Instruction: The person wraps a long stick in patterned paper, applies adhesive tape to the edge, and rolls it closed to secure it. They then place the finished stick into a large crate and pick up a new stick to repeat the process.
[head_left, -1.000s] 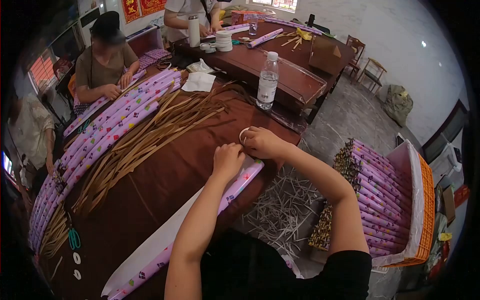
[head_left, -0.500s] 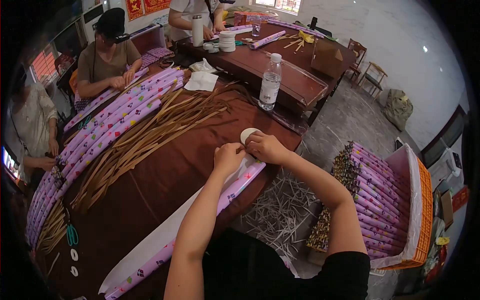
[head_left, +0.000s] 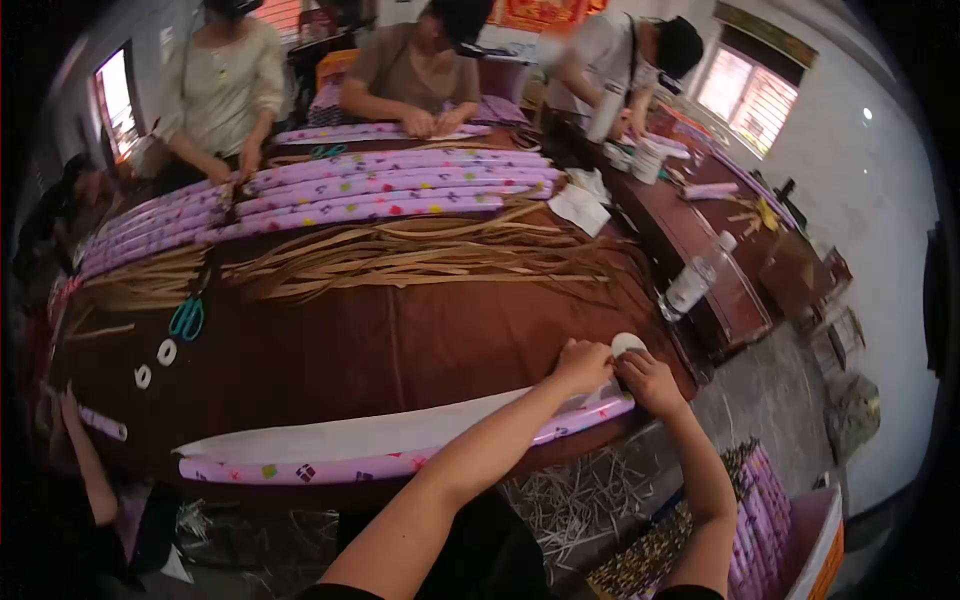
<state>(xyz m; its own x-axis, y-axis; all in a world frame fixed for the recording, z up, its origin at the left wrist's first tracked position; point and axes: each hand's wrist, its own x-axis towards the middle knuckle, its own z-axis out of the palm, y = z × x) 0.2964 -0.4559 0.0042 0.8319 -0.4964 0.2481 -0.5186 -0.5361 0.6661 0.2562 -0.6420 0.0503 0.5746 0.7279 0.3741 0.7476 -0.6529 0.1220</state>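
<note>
Brown tabletop (head_left: pixel 480 340) spreads beyond your right hand (head_left: pixel 650 384), gripping a white roll (head_left: pixel 627 342), and adjacent left hand (head_left: pixel 584 367), its hold unclear, near paper (head_left: pixel 330 438).

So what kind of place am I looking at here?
Probably a small handcraft workshop: patterned purple rolls lie in rows, brown strips are heaped beside them, and pale scraps litter the floor.

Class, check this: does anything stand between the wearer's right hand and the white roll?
Nothing visible does: the right hand appears to touch the white roll at its lower edge; the left hand is close beside it.
</note>
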